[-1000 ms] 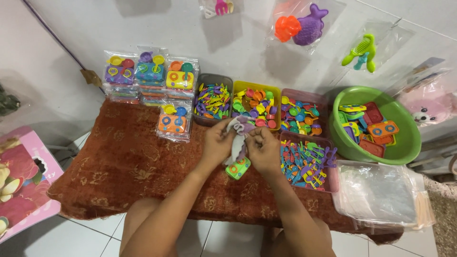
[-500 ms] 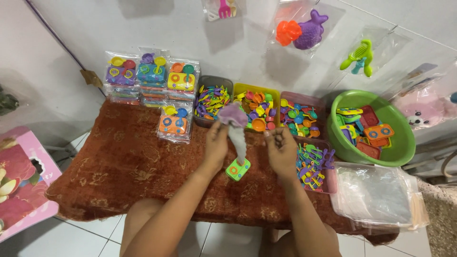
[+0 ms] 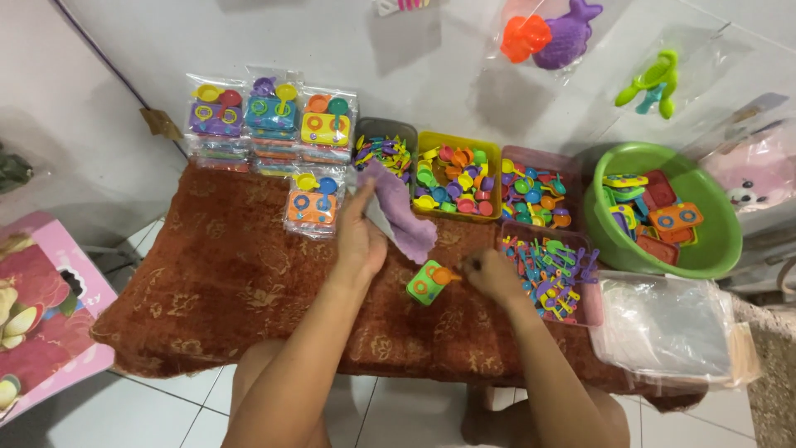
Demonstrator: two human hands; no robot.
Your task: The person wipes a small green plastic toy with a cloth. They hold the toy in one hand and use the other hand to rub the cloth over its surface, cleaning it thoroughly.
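Left hand [image 3: 358, 236] grips the clear bag with its purple card [image 3: 398, 207], lifted mouth-open over the table [image 3: 207, 274]; right hand [image 3: 489, 274], fingers pinched shut, holds the green toy stove [image 3: 427, 282] just below, ready to load.

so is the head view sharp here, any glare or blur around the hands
Head view: mostly sharp and evenly lit; the right hand is slightly motion-blurred, the left hand with its purple card clearer; soft glare on the stack of clear bags; toys hanging on the wall cast soft shadows.

bare red cloth [image 3: 215, 274] left, toy bins [image 3: 458, 174] behind, tray [image 3: 551, 270] blocking right
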